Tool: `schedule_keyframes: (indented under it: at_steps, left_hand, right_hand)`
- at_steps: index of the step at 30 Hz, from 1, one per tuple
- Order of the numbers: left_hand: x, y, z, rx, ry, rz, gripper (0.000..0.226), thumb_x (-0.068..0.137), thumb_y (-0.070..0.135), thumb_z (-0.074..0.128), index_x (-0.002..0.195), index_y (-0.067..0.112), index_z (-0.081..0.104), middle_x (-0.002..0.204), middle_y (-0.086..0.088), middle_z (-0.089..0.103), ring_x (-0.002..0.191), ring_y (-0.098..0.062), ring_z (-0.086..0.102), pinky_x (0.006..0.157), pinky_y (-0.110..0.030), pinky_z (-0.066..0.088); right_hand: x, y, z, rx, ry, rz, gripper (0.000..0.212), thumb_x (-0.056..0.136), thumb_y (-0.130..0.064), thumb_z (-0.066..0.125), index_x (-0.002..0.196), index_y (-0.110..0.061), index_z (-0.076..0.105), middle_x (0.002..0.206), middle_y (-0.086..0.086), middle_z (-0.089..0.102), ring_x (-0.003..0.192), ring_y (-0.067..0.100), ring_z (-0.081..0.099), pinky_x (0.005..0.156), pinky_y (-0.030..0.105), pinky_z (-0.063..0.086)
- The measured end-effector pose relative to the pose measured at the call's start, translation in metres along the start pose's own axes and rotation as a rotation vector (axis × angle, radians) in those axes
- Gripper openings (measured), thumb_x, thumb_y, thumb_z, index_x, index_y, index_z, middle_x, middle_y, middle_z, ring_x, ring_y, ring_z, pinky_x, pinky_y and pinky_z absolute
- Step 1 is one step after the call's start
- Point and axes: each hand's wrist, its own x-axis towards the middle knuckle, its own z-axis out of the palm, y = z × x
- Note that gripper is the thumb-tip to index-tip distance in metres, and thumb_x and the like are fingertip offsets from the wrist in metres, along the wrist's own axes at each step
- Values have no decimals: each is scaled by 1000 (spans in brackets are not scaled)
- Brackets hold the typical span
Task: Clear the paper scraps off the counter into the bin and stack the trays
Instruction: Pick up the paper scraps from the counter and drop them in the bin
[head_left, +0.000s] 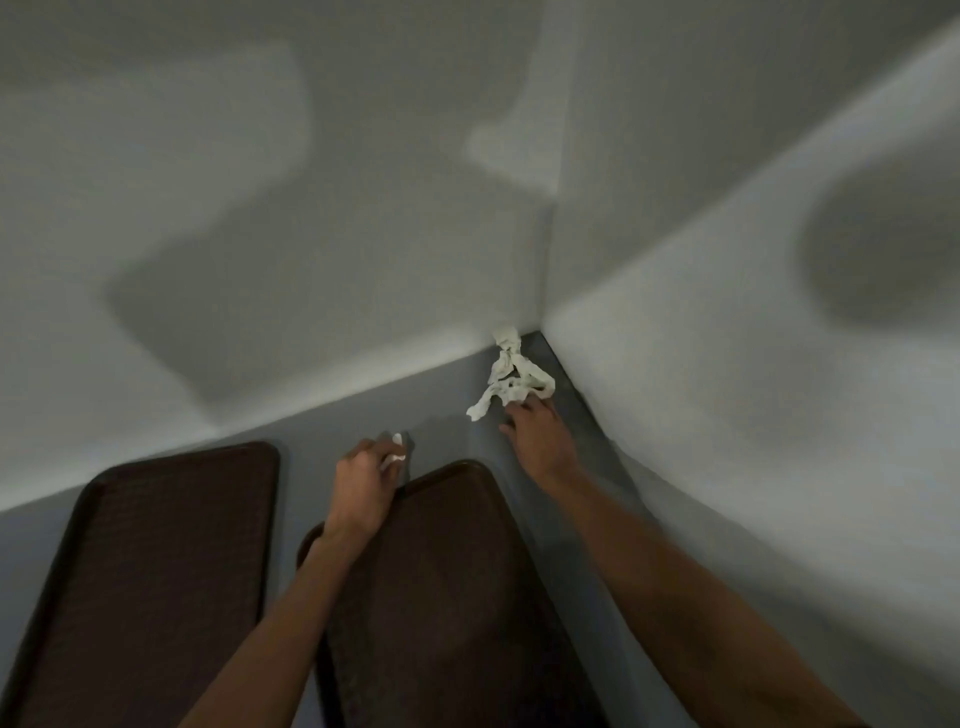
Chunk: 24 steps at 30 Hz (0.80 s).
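Note:
Two dark brown trays lie side by side on the grey counter (452, 415): one tray (150, 561) at the left, the other tray (452, 587) in the middle under my left arm. A bunch of crumpled white paper scraps (511, 376) sits in the far corner where the two walls meet. My right hand (537, 431) reaches to it, fingertips touching the near edge of the scraps. My left hand (363, 480) hovers over the far end of the middle tray, fingers curled round small white paper bits (397, 449). No bin is in view.
White walls (311, 234) close the counter at the back and on the right, forming a tight corner. A narrow strip of bare counter runs between the trays and along the right wall.

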Motion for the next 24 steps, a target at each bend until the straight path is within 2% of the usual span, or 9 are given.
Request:
schedule_keyframes:
  at_steps: [2, 5, 8, 10, 13, 17, 19, 21, 24]
  left_hand:
    - [-13, -1, -6, -18, 23, -22, 17, 89, 2, 76, 102, 13, 80, 97, -11, 73, 84, -29, 70, 77, -30, 49]
    - [-33, -1, -22, -62, 66, -48, 19, 89, 5, 78, 103, 17, 80, 98, -6, 74, 84, -23, 71, 78, -30, 53]
    - [-55, 1, -38, -122, 121, -67, 20, 88, 4, 79, 101, 20, 80, 98, -2, 74, 82, -19, 72, 77, -31, 56]
    - [-72, 5, -49, -140, 154, -72, 18, 88, 7, 80, 100, 21, 80, 98, -1, 75, 83, -16, 72, 79, -31, 56]
    - [-103, 8, -63, -169, 187, -83, 18, 89, 10, 80, 102, 23, 80, 98, 3, 75, 83, -13, 72, 80, -30, 56]
    - [-148, 6, -87, -223, 201, -100, 19, 91, 13, 79, 105, 26, 80, 99, 10, 74, 83, -3, 69, 83, -28, 57]
    - [-178, 3, -106, -250, 241, -110, 18, 92, 13, 78, 105, 25, 80, 100, 10, 73, 85, 0, 68, 83, -19, 55]
    - [-211, -3, -129, -256, 290, -143, 17, 92, 14, 78, 105, 25, 80, 100, 9, 73, 84, 0, 67, 81, -5, 45]
    - [-275, -23, -167, -244, 369, -218, 17, 91, 15, 79, 103, 26, 79, 93, 11, 70, 76, -5, 65, 75, -4, 42]
  right_hand:
    - [-14, 2, 8, -34, 27, -16, 34, 101, -13, 65, 134, -9, 65, 134, 13, 64, 129, 34, 56, 100, 45, 55]
    - [-44, 10, 12, -55, 27, 46, 20, 96, 4, 61, 113, -2, 69, 112, 15, 69, 112, 33, 62, 88, 40, 54]
    - [-73, 19, 4, -5, -11, 129, 14, 99, 0, 57, 101, -3, 71, 102, 15, 70, 101, 33, 67, 71, 24, 42]
    - [-90, 21, -5, -5, -21, 148, 14, 101, -7, 59, 91, -7, 69, 92, 13, 69, 90, 31, 68, 64, 27, 35]
    - [-106, 6, -21, 99, 40, 148, 6, 100, -11, 68, 99, -7, 72, 96, 11, 69, 82, 19, 56, 71, 26, 34]
    - [-114, -41, -42, 160, 95, 84, 7, 98, -11, 71, 101, -5, 70, 94, 7, 62, 93, 29, 63, 78, 27, 36]
    - [-127, -78, -52, 228, 116, 19, 10, 98, -13, 73, 104, -10, 67, 95, 1, 61, 90, 22, 62, 76, 26, 42]
    - [-148, -119, -55, 263, 157, -71, 16, 95, -13, 77, 105, -13, 65, 95, 1, 64, 85, 15, 62, 69, 18, 44]
    - [-195, -194, -52, 301, 188, -183, 20, 91, -14, 81, 105, -13, 67, 90, -3, 67, 79, 11, 62, 64, 9, 40]
